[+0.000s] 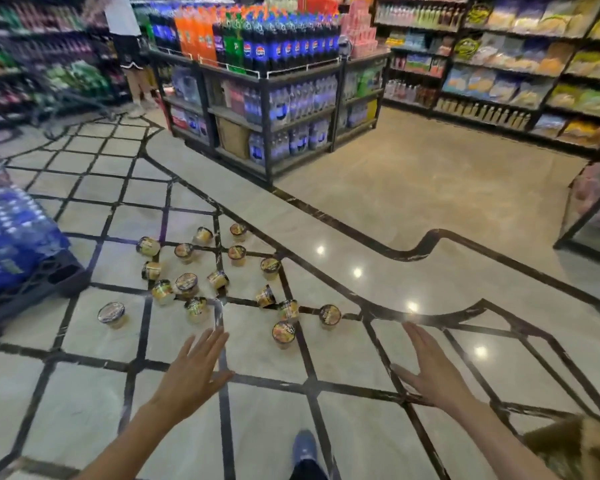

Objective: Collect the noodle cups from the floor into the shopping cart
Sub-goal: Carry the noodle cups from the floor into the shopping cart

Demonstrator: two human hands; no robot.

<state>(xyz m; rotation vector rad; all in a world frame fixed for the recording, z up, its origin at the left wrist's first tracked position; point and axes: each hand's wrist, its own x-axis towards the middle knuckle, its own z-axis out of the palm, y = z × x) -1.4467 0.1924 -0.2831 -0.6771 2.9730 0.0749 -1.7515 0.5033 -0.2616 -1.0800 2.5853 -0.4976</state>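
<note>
Nearest the camera, a blue shoe (304, 446) was seen on the glossy cream marble floor (378, 209) inlaid with dark curved bands, and above it the bare left hand (194, 370) and bare right hand (430, 367) were held out flat, fingers straight and spread, grasping nothing. Just beyond the fingertips, the small round yellow noodle cups with dark foil lids (219, 282) were scattered on the tiles, some upright, some tipped. Farther off, a dark metal shelving island stacked with plastic soda bottles (257, 64) was visible.
</note>
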